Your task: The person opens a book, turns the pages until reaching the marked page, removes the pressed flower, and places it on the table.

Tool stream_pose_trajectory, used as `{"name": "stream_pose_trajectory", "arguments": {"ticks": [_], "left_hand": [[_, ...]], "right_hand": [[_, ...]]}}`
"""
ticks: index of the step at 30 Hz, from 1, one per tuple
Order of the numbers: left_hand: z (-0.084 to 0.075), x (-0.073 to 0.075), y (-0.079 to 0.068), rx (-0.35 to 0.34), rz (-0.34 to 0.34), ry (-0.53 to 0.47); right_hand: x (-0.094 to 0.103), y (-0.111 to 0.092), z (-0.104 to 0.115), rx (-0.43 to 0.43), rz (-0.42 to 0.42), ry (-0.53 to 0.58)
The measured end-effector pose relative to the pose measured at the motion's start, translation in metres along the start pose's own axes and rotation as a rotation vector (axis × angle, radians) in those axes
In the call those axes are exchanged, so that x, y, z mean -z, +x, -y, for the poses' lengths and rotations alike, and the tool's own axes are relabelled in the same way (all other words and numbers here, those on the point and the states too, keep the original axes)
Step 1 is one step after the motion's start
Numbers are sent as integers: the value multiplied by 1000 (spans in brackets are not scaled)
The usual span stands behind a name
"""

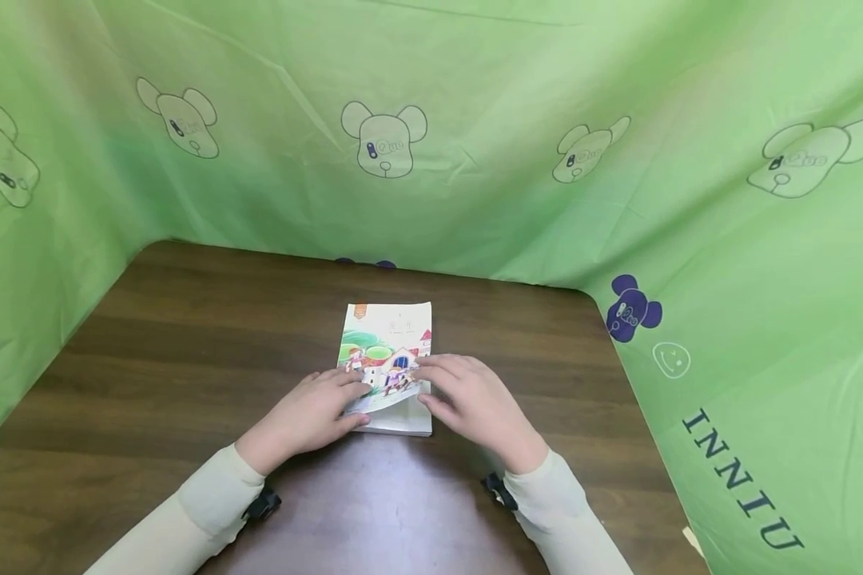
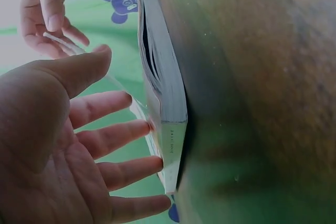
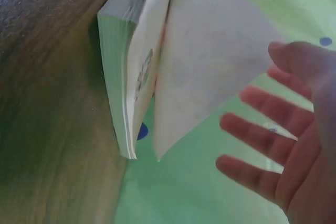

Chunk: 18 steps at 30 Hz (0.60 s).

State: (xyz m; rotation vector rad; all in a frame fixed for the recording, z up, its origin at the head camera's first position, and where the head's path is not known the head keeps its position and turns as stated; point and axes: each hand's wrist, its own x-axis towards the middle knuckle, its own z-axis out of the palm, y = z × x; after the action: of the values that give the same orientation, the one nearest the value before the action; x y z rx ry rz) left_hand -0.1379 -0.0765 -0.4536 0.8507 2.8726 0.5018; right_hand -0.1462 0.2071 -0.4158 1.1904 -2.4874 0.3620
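A thick paperback book (image 1: 395,423) lies on the table with its spine toward my left hand. Its top page (image 1: 384,319), printed with a colourful drawing of houses and figures, is raised and bowed at the lower right. My right hand (image 1: 475,399) pinches this page (image 3: 210,61) near its corner between thumb and index finger; the other fingers are spread. At the book's left side, my left hand (image 1: 312,411) has its fingers loosely extended, fingertips right at the spine edge (image 2: 173,140). The left thumb stands apart from the fingers, beside the lifted page.
The brown wooden table (image 1: 187,359) stretches around the book on all sides. A green curtain (image 1: 475,216) with bear-head prints encloses the back and both sides. Dark straps (image 1: 262,505) sit at the sleeve cuffs.
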Motion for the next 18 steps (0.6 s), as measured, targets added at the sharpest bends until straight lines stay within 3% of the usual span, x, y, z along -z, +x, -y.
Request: {"name": "stream_pose_trajectory", "arguments": {"ticks": [9,18], "left_hand": [[4,3,-10,-33,-168,-74],[19,29,-21,-30,-360,-22]], "right_hand": [[1,-13,-4,-230,-23,104],[-13,-19,-6,-291,55,252]]}}
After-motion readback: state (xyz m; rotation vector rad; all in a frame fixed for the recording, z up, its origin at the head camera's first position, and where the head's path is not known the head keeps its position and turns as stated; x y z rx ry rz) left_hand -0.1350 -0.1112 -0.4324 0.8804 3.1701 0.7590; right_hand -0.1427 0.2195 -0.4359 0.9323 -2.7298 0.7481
